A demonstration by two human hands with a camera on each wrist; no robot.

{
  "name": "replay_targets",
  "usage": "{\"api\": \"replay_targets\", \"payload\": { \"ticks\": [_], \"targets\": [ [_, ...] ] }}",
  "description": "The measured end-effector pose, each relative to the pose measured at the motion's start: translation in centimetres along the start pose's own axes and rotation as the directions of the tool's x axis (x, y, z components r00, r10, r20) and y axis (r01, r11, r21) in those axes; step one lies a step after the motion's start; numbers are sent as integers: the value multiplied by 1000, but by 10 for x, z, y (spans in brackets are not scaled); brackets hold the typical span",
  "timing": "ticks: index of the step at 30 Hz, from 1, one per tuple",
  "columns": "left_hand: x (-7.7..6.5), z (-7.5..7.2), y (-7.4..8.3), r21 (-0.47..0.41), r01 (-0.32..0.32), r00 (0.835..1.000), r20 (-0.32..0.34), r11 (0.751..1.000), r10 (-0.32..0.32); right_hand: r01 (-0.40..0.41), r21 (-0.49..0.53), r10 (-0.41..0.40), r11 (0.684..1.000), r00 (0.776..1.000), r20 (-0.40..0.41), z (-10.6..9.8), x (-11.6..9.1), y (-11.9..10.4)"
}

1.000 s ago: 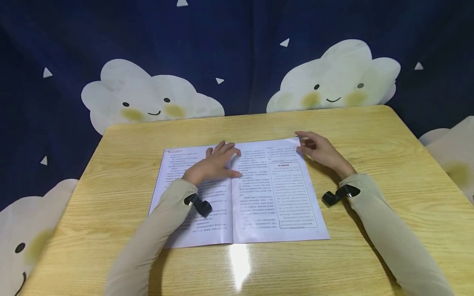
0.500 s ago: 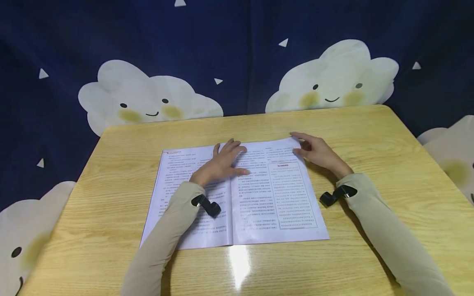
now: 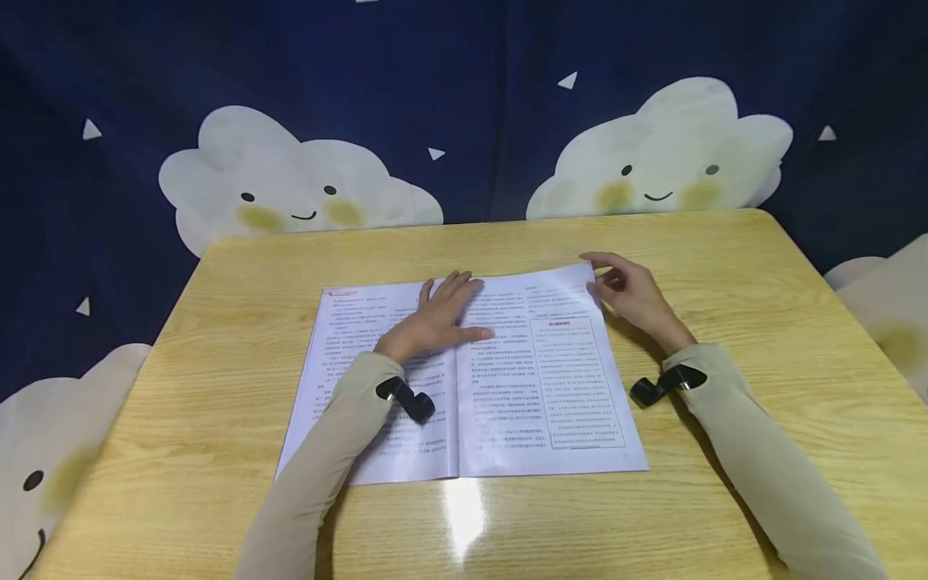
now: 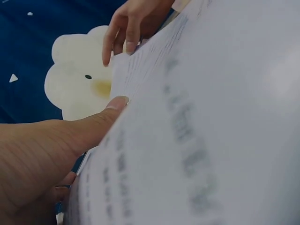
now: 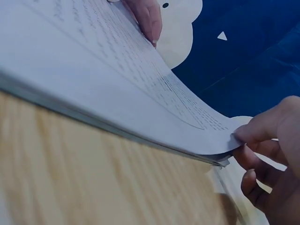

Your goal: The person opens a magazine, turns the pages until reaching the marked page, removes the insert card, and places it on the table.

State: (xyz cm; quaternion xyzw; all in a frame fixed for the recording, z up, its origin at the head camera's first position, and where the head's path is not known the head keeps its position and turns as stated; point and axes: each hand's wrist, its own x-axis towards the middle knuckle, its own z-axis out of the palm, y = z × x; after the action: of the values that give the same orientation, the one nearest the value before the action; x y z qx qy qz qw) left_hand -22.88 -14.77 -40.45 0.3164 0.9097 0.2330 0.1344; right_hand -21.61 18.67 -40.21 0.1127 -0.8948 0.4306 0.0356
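Note:
An open book [image 3: 500, 435] with printed text lies on the wooden table. My left hand [image 3: 435, 318] rests across its centre fold near the top, fingers spread and thumb reaching over the right page. In the left wrist view, the thumb [image 4: 105, 119] lies against the paper. My right hand [image 3: 631, 294] pinches the top right corner of the right-hand page [image 5: 140, 93] between thumb and fingers. That corner is lifted a little and bends upward in the right wrist view. Other sheets [image 5: 220, 163] show beneath it. The left palm hides part of the text.
The wooden table [image 3: 217, 338] extends around the book on every side. A dark blue curtain [image 3: 478, 97] with smiling white clouds hangs behind the table. Each wrist wears a black strapped camera [image 3: 409, 400]. Light glares on the table below the book.
My left hand has slid slightly right, to the fold, and its fingers lie straighter. At the top right corner, my right hand has shifted slightly, and the page corner stands a little higher.

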Motion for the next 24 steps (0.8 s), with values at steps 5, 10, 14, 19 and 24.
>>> {"api": "replay_targets", "payload": {
  "ticks": [5,10,14,19,24],
  "targets": [
    [1,0,1,-5,-12,1000,-15,1000,12,-18,19,19,1000,1000,-19,0,0,3],
    [1,0,4,-2,-16,999,-42,1000,16,-83,29,84,996,996,-21,0,-1,7],
    [0,0,4,-4,-18,998,-61,1000,17,-88,52,90,995,996,-29,-1,-2,7],
    [-2,-2,6,-15,-27,995,-94,1000,25,-127,163,136,978,990,-43,-4,-2,6],
    [-2,-3,6,-6,-8,994,-107,1000,8,-171,226,181,959,983,-24,-7,-2,8]
  ]
}}
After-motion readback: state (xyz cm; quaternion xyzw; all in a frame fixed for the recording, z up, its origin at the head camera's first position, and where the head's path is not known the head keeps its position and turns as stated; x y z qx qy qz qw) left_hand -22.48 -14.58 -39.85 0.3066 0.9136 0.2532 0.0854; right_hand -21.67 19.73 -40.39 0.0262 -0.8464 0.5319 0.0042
